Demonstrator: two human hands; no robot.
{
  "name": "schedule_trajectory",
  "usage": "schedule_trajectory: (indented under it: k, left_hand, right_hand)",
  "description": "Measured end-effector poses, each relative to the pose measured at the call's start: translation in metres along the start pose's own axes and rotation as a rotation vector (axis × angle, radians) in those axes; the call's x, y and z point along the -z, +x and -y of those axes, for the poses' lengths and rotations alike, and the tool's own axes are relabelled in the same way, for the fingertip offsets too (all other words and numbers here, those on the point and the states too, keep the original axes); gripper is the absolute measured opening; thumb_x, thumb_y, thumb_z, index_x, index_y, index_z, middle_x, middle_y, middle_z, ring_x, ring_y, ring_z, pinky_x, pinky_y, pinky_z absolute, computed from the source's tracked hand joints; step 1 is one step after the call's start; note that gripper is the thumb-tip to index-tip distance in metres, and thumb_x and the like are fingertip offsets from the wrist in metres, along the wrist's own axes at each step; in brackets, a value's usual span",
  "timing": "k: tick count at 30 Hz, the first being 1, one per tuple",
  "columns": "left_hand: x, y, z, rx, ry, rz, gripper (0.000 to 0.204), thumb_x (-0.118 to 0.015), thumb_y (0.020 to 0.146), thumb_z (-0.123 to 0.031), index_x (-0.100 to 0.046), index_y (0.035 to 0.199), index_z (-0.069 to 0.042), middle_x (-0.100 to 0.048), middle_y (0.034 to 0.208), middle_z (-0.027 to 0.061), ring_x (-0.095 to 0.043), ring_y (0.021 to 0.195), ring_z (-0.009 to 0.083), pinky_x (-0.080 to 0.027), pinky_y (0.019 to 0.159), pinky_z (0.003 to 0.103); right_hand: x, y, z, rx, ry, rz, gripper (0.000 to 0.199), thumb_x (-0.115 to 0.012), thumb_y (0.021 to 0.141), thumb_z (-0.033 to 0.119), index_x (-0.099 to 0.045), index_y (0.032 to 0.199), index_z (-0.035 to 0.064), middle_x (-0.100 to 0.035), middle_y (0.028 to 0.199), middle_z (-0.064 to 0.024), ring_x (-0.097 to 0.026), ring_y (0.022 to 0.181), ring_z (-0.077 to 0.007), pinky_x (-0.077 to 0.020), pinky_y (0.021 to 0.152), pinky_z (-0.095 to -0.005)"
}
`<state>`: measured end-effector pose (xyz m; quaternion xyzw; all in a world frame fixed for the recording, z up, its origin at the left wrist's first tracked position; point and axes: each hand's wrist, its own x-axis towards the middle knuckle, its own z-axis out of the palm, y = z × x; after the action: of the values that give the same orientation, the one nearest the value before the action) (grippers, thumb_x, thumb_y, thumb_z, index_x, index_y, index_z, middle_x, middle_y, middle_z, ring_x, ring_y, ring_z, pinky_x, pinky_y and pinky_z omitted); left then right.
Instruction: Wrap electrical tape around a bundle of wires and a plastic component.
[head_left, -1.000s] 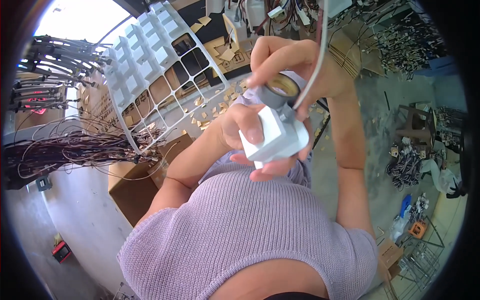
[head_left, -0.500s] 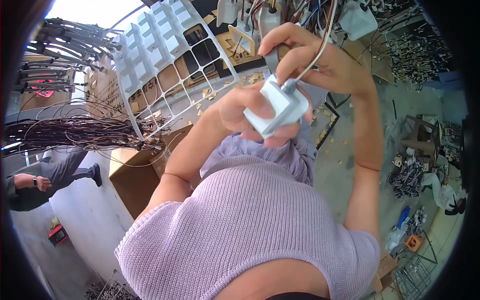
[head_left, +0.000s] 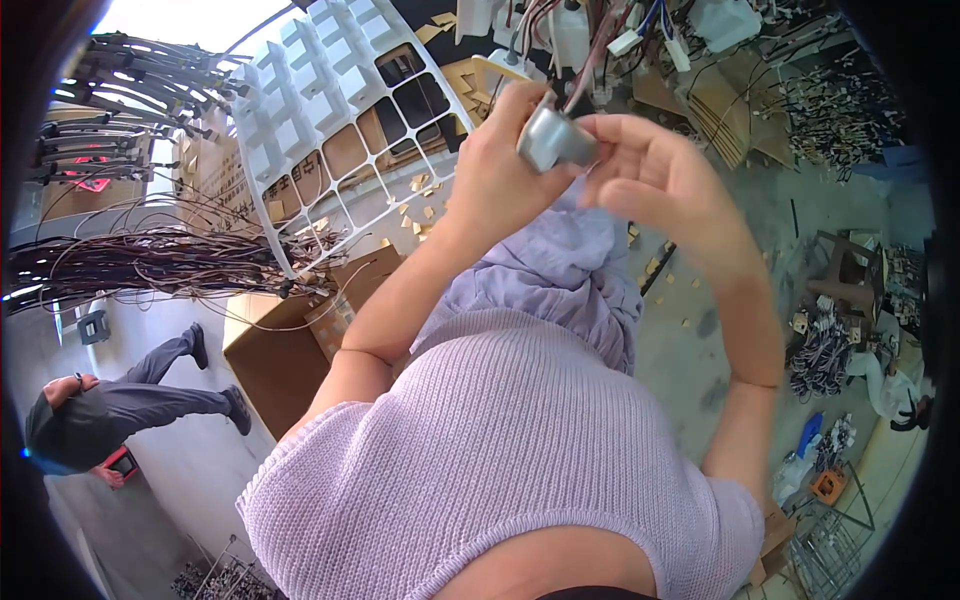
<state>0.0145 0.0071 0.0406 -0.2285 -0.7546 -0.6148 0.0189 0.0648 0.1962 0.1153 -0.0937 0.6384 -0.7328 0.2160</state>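
Note:
My left hand (head_left: 500, 160) is closed round a silver metal part (head_left: 556, 138) with a rounded, shiny wall, held up before my chest. Reddish wires (head_left: 583, 88) run up close behind it; whether they join it I cannot tell. My right hand (head_left: 655, 180) is just right of the part, its fingers loosely curved and apart, slightly blurred. The fingertips come close to the metal, and contact is unclear. Beyond the hands hang white connectors (head_left: 625, 42) on coloured wires, beside a white housing (head_left: 510, 72).
Left of my hands is a white plastic grid (head_left: 345, 130) with several white blocks. Bundles of dark cables (head_left: 140, 265) jut in from the left, above an open cardboard box (head_left: 265, 350). Another person (head_left: 130, 410) walks at the left. Cable heaps (head_left: 825, 345) lie at the right.
The white square housing with its cable is out of sight; my left hand now holds up the silver part. My right hand has moved down and right, off the cable. The other person has advanced.

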Motion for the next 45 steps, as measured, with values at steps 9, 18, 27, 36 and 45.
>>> schedule_trajectory:
  k: [9,18,27,36,45]
  left_hand:
    - [0.004,-0.017,0.000,0.693,-1.557,0.937,0.047,-0.056,0.093,-0.030,-0.053,0.123,0.006,-0.062,0.084,0.0217,-0.061,0.055,0.0275,-0.041,0.034,0.026]
    - [-0.003,-0.030,0.005,0.733,-1.911,1.280,0.063,-0.057,0.091,-0.038,-0.046,0.125,0.015,-0.053,0.073,0.0190,-0.054,0.054,0.0241,-0.035,0.031,0.025]
    - [0.013,-0.027,0.001,0.527,-0.277,0.188,0.044,-0.073,0.083,-0.025,-0.064,0.120,-0.004,-0.072,0.096,0.0127,-0.070,0.075,0.0221,-0.054,0.061,0.035]
    - [-0.010,-0.041,0.015,0.149,0.140,-0.059,0.052,-0.071,0.080,-0.031,-0.058,0.118,0.002,-0.067,0.101,0.0244,-0.066,0.091,0.0413,-0.053,0.077,0.047]
    - [0.015,-0.052,-0.029,0.548,-1.226,0.680,0.041,-0.060,0.091,-0.034,-0.063,0.114,0.000,-0.071,0.085,0.0149,-0.071,0.062,0.0249,-0.041,0.036,0.026]
  right_hand:
    - [0.024,0.031,-0.031,0.275,-0.033,0.160,0.084,-0.095,0.063,0.040,-0.054,0.125,0.0010,-0.055,0.114,-0.0042,-0.055,0.109,-0.0121,-0.0428,0.095,-0.0274]
    - [0.047,0.081,-0.038,0.411,-0.168,0.638,0.044,-0.083,0.072,0.020,-0.064,0.106,0.0006,-0.054,0.102,-0.0038,-0.054,0.097,-0.0149,-0.0429,0.087,-0.0296]
    - [0.036,0.038,-0.042,0.169,-0.275,0.073,0.057,-0.071,0.085,0.051,-0.061,0.109,-0.0001,-0.059,0.106,-0.0027,-0.056,0.099,-0.0124,-0.0452,0.088,-0.0287]
    - [0.031,0.056,-0.062,0.113,-0.114,-0.040,0.061,-0.073,0.091,0.030,-0.048,0.138,-0.0006,-0.058,0.120,-0.0058,-0.056,0.102,-0.0118,-0.0435,0.092,-0.0263]
    - [0.034,0.071,-0.048,0.505,-0.375,0.479,0.047,-0.076,0.081,0.044,-0.058,0.102,0.0050,-0.042,0.101,-0.0059,-0.045,0.093,-0.0157,-0.0352,0.083,-0.0286]
